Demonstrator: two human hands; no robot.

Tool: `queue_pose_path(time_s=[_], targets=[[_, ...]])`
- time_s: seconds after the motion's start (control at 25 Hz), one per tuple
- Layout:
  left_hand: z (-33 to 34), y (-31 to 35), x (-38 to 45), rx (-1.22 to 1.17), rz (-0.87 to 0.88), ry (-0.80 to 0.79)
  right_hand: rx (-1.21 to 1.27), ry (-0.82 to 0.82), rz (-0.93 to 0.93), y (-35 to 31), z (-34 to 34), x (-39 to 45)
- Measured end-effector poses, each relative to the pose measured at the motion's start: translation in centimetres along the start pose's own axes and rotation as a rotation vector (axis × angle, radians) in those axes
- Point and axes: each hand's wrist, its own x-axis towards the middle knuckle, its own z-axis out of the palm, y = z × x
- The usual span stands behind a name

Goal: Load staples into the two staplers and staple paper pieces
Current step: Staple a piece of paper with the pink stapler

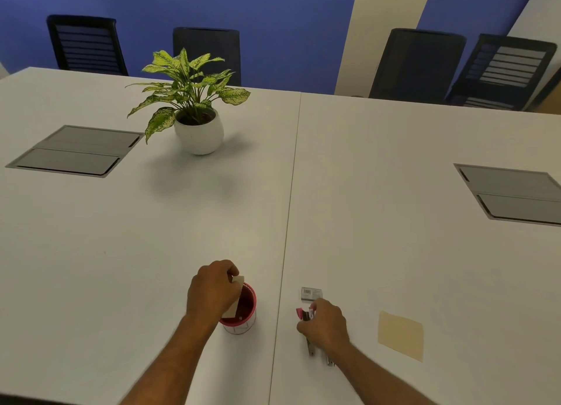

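**Two hands engaged, stapling not begun**

Left hand [212, 289]: my fingers pinch a paper piece [236, 298] over the red cup [243, 319], apparently drawing it out. Right hand [326, 325]: fingers curl round the pink stapler [303, 313] on the bench [425, 253], steadying it. Staple box [311, 294] just beyond; spare paper [400, 335] rightmost.

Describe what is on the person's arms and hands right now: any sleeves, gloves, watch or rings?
Both forearms are bare up to the bottom edge of the frame, with no sleeve or cuff showing. The left hand and right hand wear no gloves. No watch or bracelet shows on either wrist, and no ring is visible on the fingers, though several fingers are hidden from this view.
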Motion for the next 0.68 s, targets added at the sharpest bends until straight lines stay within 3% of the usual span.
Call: queue_pose_path(time_s=[0.16,0.32,0.68], targets=[[0.1,-0.3,-0.2,-0.071,-0.032,0.077,-0.028,-0.022,0.014,0.1,0.2,0.5],[0.2,-0.9,-0.1,-0.127,-0.021,0.038,-0.04,-0.036,-0.012,0.2,0.5,0.8],[1.1,-1.6,-0.4,0.074,-0.054,-0.006,-0.114,-0.06,-0.046,-0.1,1.1,1.2]])
